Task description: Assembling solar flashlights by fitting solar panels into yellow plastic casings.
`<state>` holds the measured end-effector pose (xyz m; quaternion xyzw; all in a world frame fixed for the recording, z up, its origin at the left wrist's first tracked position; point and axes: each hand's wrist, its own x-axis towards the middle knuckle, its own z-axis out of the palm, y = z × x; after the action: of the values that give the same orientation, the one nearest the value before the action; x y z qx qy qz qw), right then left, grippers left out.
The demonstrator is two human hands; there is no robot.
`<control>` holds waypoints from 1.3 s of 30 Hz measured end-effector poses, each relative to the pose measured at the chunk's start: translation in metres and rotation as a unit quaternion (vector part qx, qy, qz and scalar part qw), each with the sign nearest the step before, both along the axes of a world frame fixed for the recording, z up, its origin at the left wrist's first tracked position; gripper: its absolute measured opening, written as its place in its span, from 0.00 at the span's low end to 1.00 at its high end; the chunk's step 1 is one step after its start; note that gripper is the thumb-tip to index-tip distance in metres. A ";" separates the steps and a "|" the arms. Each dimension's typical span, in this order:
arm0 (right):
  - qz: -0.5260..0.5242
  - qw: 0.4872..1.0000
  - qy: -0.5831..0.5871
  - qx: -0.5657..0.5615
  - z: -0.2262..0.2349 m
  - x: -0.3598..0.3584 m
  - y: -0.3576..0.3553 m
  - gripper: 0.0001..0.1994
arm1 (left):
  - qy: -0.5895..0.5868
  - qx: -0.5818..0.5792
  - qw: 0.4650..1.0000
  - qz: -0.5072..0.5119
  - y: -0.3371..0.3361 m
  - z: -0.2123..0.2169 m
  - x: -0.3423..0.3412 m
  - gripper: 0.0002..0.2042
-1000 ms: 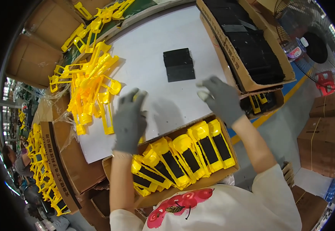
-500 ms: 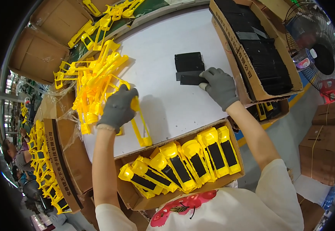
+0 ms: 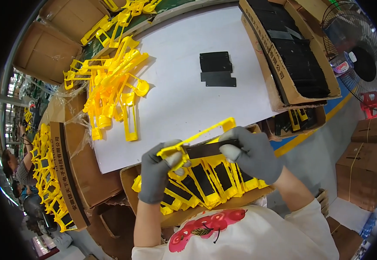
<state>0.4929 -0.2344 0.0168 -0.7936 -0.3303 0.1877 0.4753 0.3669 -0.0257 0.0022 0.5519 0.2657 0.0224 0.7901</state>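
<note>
My gloved left hand [image 3: 158, 171] is closed on one end of a yellow plastic frame [image 3: 210, 130], held tilted above the near carton. Between the fingers of my gloved right hand [image 3: 257, 154] is a thin black plate [image 3: 208, 149]. The plate lies along the frame's opening, its left end close to my left fingers. Whether it sits inside the frame I cannot tell. Below both hands, the carton [image 3: 130, 173] holds a row of yellow frames with black plates in them [image 3: 206, 182]. A few loose black plates [image 3: 216, 69] lie on the white tabletop [image 3: 171, 78].
A heap of yellow frames [image 3: 110, 86] covers the table's left side. At right stands a carton full of black plates [image 3: 301, 65], with a wire fan [image 3: 361, 65] and a bottle [image 3: 342, 67] beyond. Another carton of yellow frames [image 3: 50, 173] stands at far left, near another person [image 3: 22, 167].
Both hands have come together toward me over the near carton. The left brought a yellow frame from the heap; the right took a black plate from those on the table.
</note>
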 end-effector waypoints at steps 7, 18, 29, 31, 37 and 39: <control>0.004 0.996 -0.082 -0.036 0.001 -0.010 -0.006 0.08 | 0.002 -0.071 0.997 -0.009 -0.016 -0.001 -0.012 0.13; -0.023 0.995 -0.085 -0.053 -0.010 -0.014 -0.008 0.12 | 0.069 -0.004 0.998 -0.003 -0.041 0.021 0.000 0.13; -0.008 0.992 0.014 -0.123 -0.023 -0.030 -0.063 0.18 | 0.091 0.002 0.982 -0.166 -0.045 0.020 0.000 0.10; -0.071 0.993 -0.049 -0.076 -0.025 -0.045 -0.073 0.14 | 0.105 -0.013 0.979 -0.174 -0.055 0.017 0.003 0.09; -0.044 0.973 -0.072 -0.216 -0.038 -0.084 -0.089 0.18 | 0.052 0.234 0.936 -0.256 -0.056 0.006 0.014 0.19; 0.012 0.970 -0.067 -0.232 -0.027 -0.081 -0.095 0.24 | 0.002 0.410 0.872 -0.268 -0.052 0.002 0.020 0.32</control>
<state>0.4122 -0.3297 -0.0102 -0.8887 -0.3186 0.2116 0.2529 0.3871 -0.0772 0.0038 0.8763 0.0764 -0.0848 0.4680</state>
